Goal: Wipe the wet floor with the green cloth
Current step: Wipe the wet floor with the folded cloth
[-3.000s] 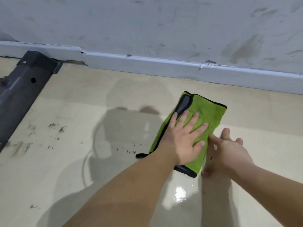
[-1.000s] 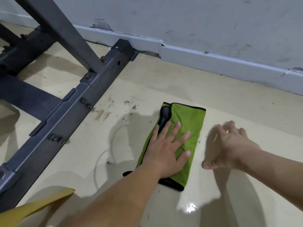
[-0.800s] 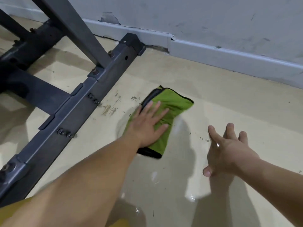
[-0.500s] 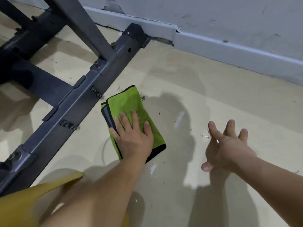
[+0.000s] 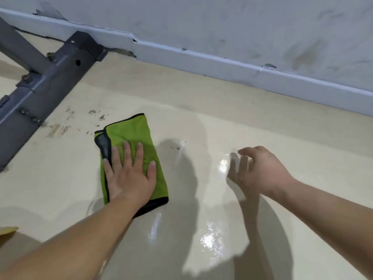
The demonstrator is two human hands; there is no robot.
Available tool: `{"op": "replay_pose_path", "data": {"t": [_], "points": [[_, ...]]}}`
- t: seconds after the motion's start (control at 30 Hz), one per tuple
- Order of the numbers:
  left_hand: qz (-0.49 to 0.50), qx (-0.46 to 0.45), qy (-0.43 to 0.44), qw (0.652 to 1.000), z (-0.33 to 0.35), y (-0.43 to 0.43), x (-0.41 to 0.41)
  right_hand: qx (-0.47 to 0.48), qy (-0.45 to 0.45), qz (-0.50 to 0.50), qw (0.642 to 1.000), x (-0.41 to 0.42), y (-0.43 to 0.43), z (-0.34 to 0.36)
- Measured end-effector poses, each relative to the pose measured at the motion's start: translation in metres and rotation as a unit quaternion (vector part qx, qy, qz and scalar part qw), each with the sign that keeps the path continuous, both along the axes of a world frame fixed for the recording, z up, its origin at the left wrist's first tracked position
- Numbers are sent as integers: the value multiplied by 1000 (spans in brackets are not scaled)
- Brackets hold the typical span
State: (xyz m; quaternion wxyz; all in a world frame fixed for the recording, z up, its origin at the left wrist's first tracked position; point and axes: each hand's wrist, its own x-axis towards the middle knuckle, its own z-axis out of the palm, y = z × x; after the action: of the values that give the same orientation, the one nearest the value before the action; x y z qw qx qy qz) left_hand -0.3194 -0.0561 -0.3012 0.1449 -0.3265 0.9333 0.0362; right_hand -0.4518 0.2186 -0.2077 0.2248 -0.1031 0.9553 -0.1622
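A folded green cloth (image 5: 137, 134) with black edging lies flat on the beige floor (image 5: 222, 122). My left hand (image 5: 129, 174) presses down on the cloth's near half, palm flat and fingers spread. My right hand (image 5: 260, 170) hovers just above the floor to the right of the cloth, fingers loosely curled and holding nothing. Wet glossy patches (image 5: 210, 239) shine on the floor between and in front of my hands.
A dark metal frame (image 5: 46, 77) with bolts runs diagonally at the upper left, its end near the white skirting board (image 5: 222, 61). Dirt marks (image 5: 58, 128) sit on the floor beside the frame. A yellow object (image 5: 7, 231) peeks in at the left edge.
My left hand has slid the cloth from beside the metal frame back to the right. The view has shifted right, and my right hand has stayed hovering, its fingers curling a little.
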Motion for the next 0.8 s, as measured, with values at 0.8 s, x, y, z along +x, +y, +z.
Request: {"op": "replay_pose_path", "data": {"t": [0.8], "points": [[-243,52,51,967,-2,231,-244,173,-120,-76,975,4,174,-31]]}}
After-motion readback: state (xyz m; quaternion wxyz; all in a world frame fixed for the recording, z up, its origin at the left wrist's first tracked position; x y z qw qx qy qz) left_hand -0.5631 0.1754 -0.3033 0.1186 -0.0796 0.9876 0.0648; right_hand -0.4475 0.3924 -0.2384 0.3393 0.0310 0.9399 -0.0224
